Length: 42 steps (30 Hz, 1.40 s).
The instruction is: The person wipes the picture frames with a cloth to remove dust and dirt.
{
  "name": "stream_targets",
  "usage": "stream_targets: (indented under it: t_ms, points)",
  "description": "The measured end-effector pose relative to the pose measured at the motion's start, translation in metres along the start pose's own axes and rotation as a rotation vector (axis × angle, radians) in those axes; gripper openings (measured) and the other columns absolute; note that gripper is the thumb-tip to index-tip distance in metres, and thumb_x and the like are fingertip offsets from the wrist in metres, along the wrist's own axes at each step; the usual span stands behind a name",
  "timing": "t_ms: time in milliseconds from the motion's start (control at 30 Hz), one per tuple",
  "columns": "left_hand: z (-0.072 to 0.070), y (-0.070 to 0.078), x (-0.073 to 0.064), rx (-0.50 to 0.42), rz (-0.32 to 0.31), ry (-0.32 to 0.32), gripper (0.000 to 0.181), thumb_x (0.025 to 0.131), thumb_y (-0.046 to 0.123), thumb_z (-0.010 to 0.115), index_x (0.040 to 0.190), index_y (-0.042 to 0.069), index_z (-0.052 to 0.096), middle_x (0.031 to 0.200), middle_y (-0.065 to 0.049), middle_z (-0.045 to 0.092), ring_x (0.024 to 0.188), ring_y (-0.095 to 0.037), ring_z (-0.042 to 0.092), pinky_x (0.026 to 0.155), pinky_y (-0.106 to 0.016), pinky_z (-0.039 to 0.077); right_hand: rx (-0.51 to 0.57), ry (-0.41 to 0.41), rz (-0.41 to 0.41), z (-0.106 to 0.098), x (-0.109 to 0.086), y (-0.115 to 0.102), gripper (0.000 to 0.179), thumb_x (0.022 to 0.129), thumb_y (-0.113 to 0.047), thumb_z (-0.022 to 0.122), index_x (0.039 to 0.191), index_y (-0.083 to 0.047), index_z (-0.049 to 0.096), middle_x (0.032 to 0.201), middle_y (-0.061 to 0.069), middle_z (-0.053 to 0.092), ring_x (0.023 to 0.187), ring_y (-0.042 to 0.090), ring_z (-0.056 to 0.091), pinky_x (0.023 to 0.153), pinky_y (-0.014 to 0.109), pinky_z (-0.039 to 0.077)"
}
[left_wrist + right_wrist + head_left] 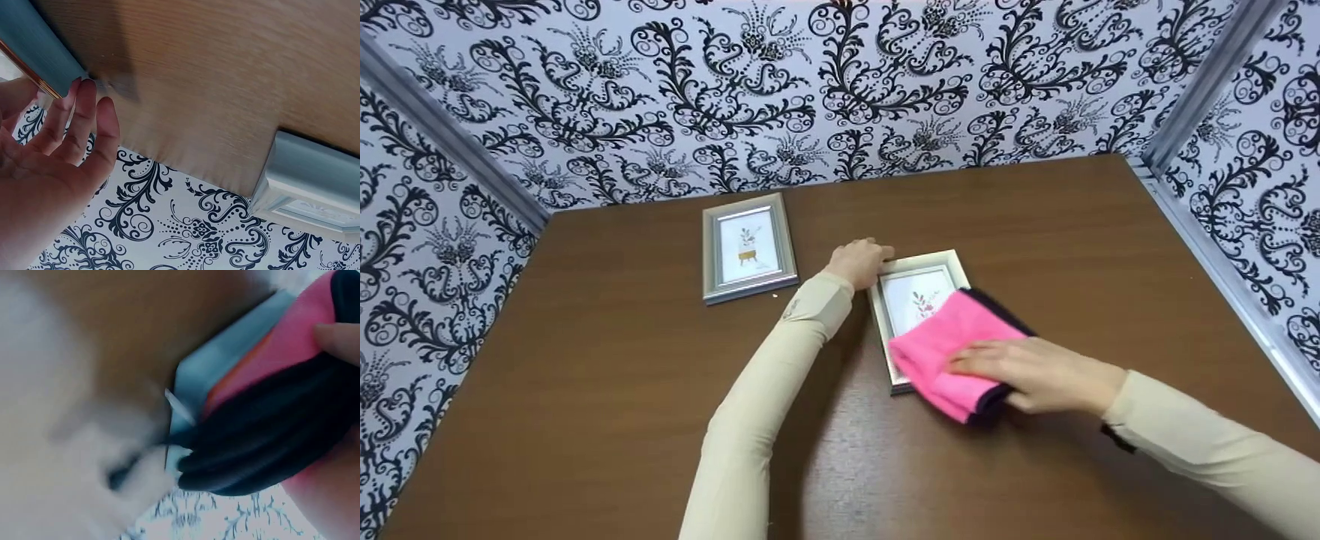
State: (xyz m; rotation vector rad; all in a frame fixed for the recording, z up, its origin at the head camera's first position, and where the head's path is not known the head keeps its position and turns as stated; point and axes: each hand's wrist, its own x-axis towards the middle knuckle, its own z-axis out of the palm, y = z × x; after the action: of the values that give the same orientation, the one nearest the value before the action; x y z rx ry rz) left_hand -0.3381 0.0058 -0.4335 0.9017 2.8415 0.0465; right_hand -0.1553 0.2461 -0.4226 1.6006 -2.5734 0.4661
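A cream picture frame (956, 268) with a plant print lies on the table. My left hand (857, 264) grips its far left corner; in the left wrist view, that hand's fingers (84, 115) curl at the frame's edge (36, 48). My right hand (1039, 371) holds a folded pink cloth (952, 337) with a black edge over the frame's near right part, hiding part of the print. Up close in the blurred right wrist view, the cloth's dark folds (264, 433) overlap the frame side (225, 354), with the thumb (340, 343) on the pink part.
A second, silver-beige picture frame (789, 259) with a plant print lies farther left on the brown table (607, 390). Walls with a black-and-white scroll pattern (810, 90) stand at the back and both sides. A metal rail (1222, 292) runs along the right edge.
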Motion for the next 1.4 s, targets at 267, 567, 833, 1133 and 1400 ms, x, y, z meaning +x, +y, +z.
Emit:
stream_targets:
  t_ms: [267, 567, 833, 1133, 1400]
  points:
    - [0.001, -0.007, 0.002, -0.001, 0.035, 0.014, 0.02, 0.094, 0.014, 0.057, 0.112, 0.017, 0.067, 0.112, -0.012, 0.065, 0.105, -0.031, 0.061, 0.08, -0.05, 0.052, -0.205, -0.041, 0.09, -0.01, -0.012, -0.008, 0.05, 0.067, 0.003, 0.07, 0.117, -0.003, 0.066, 0.111, 0.01, 0.068, 0.102, 0.033, 0.063, 0.085, 0.048, 0.051]
    - [0.006, -0.011, 0.003, -0.001, 0.056, 0.046, 0.02, 0.093, 0.013, 0.059, 0.11, 0.017, 0.068, 0.109, -0.011, 0.067, 0.102, -0.031, 0.063, 0.08, -0.049, 0.052, -0.242, -0.076, 0.052, 0.012, 0.019, -0.018, 0.052, 0.067, -0.003, 0.07, 0.119, 0.004, 0.062, 0.115, 0.018, 0.065, 0.104, 0.034, 0.062, 0.088, 0.045, 0.05]
    - [0.008, -0.008, 0.005, -0.013, 0.069, 0.057, 0.017, 0.092, 0.011, 0.058, 0.106, 0.014, 0.067, 0.108, -0.013, 0.067, 0.102, -0.031, 0.062, 0.077, -0.049, 0.053, -0.265, -0.055, -0.07, 0.028, 0.038, -0.031, 0.065, 0.063, -0.002, 0.073, 0.127, 0.003, 0.058, 0.126, 0.017, 0.06, 0.117, 0.031, 0.056, 0.099, 0.041, 0.044]
    - [0.006, -0.009, 0.004, -0.046, 0.052, 0.027, 0.02, 0.095, 0.012, 0.056, 0.112, 0.016, 0.065, 0.115, -0.012, 0.064, 0.105, -0.031, 0.061, 0.079, -0.05, 0.053, -0.28, -0.086, -0.219, 0.038, 0.039, -0.058, 0.062, 0.069, 0.002, 0.069, 0.129, -0.004, 0.059, 0.128, 0.01, 0.06, 0.117, 0.026, 0.057, 0.097, 0.036, 0.046]
    - [0.003, -0.004, 0.003, -0.057, 0.051, -0.048, 0.031, 0.096, 0.008, 0.052, 0.124, 0.02, 0.058, 0.128, -0.015, 0.054, 0.11, -0.034, 0.057, 0.079, -0.051, 0.053, -0.182, -0.016, -0.137, 0.044, 0.024, -0.053, 0.059, 0.067, 0.006, 0.065, 0.125, 0.0, 0.06, 0.123, 0.011, 0.063, 0.114, 0.024, 0.059, 0.096, 0.035, 0.047]
